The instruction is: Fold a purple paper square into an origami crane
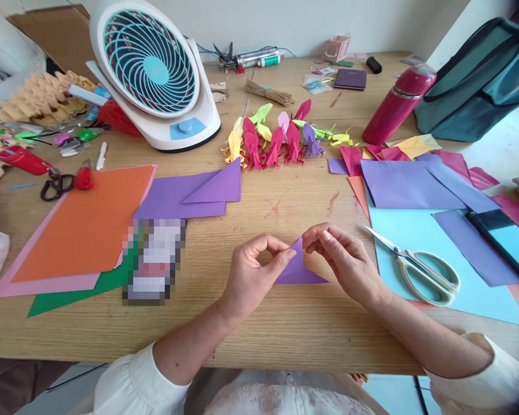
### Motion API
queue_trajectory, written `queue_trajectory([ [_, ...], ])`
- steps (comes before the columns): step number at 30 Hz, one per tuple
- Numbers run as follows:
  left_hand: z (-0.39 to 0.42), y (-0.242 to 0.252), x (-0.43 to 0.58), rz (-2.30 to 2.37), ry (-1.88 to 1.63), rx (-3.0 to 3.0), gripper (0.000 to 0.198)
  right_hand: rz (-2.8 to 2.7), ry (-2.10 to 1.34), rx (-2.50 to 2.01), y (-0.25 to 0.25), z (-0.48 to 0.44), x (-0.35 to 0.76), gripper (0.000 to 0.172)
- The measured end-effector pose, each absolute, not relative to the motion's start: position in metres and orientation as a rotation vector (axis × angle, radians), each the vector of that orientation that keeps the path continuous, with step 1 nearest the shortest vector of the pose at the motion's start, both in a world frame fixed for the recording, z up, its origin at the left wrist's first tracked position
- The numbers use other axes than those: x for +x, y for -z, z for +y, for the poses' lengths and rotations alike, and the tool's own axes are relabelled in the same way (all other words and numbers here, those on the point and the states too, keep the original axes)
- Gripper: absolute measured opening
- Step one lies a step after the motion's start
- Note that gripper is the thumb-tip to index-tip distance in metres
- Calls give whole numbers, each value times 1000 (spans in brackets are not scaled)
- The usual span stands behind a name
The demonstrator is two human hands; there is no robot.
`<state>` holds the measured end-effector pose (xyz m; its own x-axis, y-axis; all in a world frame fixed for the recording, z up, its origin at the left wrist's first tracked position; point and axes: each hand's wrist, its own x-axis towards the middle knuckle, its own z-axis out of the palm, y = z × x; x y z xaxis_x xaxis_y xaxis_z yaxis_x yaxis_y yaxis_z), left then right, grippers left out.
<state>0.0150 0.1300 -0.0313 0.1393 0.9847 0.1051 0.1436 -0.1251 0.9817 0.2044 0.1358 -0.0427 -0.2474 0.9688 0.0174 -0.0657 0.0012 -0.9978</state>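
A small folded sheet of purple paper point(297, 270) stands over the table in front of me, with one pointed corner raised. My left hand point(259, 265) pinches it near that corner between thumb and forefinger. On the other side, my right hand point(343, 256) has its fingers drawn together, the fingertips at the right edge of the raised point. Part of the paper is hidden behind the left fingers. Close by on the right lie white-handled scissors point(428, 272), partly on light blue paper point(467, 302).
Folded paper figures point(277, 141) stand ahead of my hands. Purple sheets point(168, 193), an orange sheet point(86, 219) and a phone point(155, 262) lie left. A fan point(151, 69) stands behind. A red flask point(398, 104) and teal bag point(476, 80) are back right.
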Motion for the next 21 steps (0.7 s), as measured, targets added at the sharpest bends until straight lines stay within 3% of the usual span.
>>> queue_trajectory([
  [9, 138, 42, 12, 1131, -1194, 1129, 21, -1524, -1511, -1095, 48, 132, 193, 28],
  [21, 139, 41, 11, 1145, -912, 1408, 26, -1668, -1366, -1168, 42, 130, 191, 30],
])
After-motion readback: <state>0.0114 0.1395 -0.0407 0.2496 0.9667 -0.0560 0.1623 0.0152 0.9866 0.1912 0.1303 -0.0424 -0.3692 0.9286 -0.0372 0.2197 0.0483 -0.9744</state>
